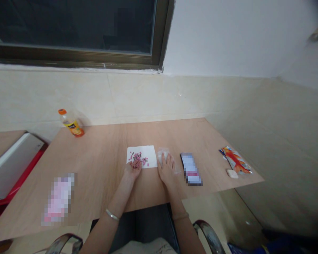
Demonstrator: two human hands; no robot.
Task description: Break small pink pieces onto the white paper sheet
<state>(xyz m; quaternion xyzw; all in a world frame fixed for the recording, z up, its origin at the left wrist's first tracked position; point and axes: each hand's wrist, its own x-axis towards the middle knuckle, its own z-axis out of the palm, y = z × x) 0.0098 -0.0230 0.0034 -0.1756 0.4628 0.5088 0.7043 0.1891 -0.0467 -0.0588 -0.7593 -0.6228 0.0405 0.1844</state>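
On a white sheet of paper (150, 160) lies a loose pile of small pink and dark pieces (137, 155), too small to make out their exact kind. My left hand (133, 170) rests at the sheet's near edge, palm turned up and fingers loosely curled, with some of the pieces in it. Just right of the paper, my right hand (166, 168) lies flat with its fingers apart on a clear plastic bag (162, 151), covering part of it. Something whitish shows in the bag under the fingers.
A phone (191, 169) lies right of my right hand. Farther right are a shiny orange packet (237, 160) and a small white item (232, 173). An orange drink bottle (73, 127) stands back left; a blurred pink item (58, 199) lies front left. The wooden table (100, 151) meets a tiled wall.
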